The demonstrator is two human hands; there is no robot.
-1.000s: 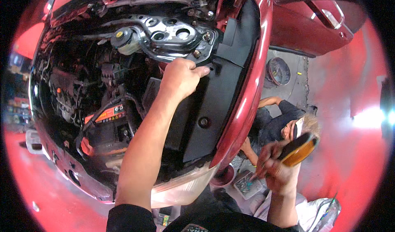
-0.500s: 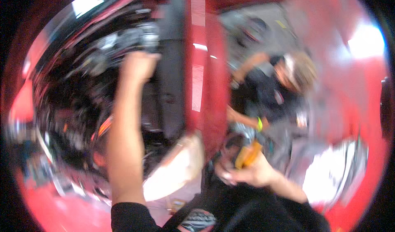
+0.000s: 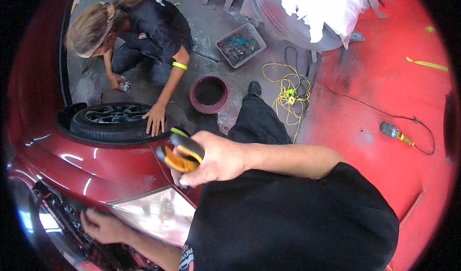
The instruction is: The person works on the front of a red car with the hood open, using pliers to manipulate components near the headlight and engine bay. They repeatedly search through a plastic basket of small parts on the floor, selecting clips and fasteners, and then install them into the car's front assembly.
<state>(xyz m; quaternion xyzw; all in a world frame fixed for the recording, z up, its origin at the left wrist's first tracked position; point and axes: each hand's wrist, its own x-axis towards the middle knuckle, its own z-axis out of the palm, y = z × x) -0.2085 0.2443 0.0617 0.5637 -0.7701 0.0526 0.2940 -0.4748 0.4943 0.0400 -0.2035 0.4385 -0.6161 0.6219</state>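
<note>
My right hand (image 3: 218, 158) is closed around a black-and-yellow handled tool (image 3: 185, 156), held above the front corner of a dark red car. What kind of tool it is cannot be made out. My left hand (image 3: 103, 227), slightly blurred, is over the engine bay (image 3: 62, 206) beside the headlight (image 3: 156, 213). Its fingers are loosely bent and apart, with nothing visible in them. The car's fender (image 3: 91, 160) curves between my hands and the front wheel (image 3: 113, 122).
A co-worker (image 3: 156, 28) crouches by the wheel, one hand on the tyre. Nearby stand a dark red bucket (image 3: 209, 94) and a grey bin (image 3: 241, 45). A yellow cord (image 3: 288, 95) lies coiled on the floor. A corded work lamp (image 3: 396, 133) rests on the red surface at right.
The view has swung rightward from the engine bay to the wheel side. My left hand has come back from deep in the bay toward the headlight. My right hand still holds the tool.
</note>
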